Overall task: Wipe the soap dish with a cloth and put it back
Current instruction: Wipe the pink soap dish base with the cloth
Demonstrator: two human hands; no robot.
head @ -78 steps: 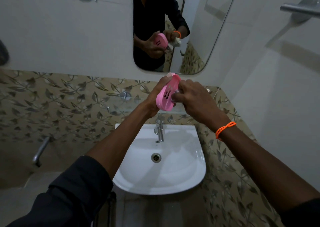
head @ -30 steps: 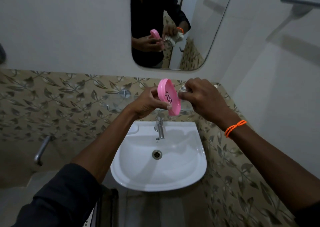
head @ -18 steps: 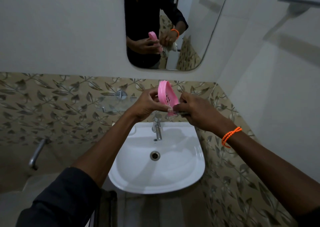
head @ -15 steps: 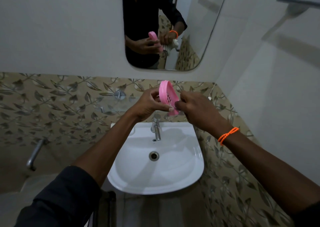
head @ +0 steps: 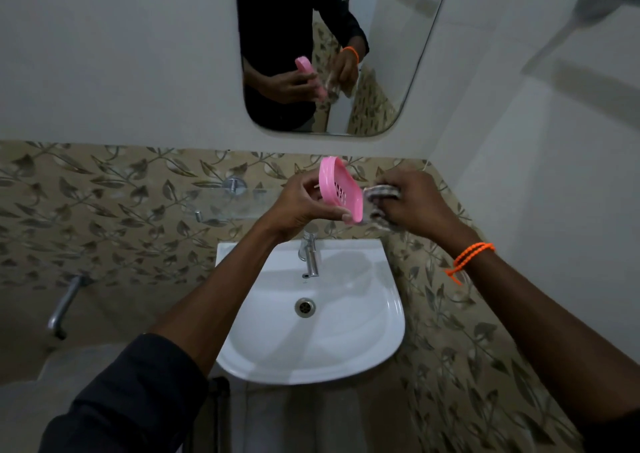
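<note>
A small bathroom: grey wall above, leaf-patterned tiles below, a mirror [head: 332,51] on the wall and a white sink [head: 311,314] with a chrome tap [head: 310,255] beneath it. A glass shelf [head: 228,203] is fixed to the tiles left of the hands. Both hands are raised above the sink. The left hand [head: 301,207] holds the pink dish [head: 339,189] on edge, tilted, its fingers curled behind it and the thumb on the lower rim. Just beside it, the right hand [head: 412,203] has its fingers closed round a bunched cloth [head: 379,196], which touches the dish's right rim. An orange band [head: 467,258] circles the right wrist. The mirror reflects the dish, cloth and a dark shirt.
</note>
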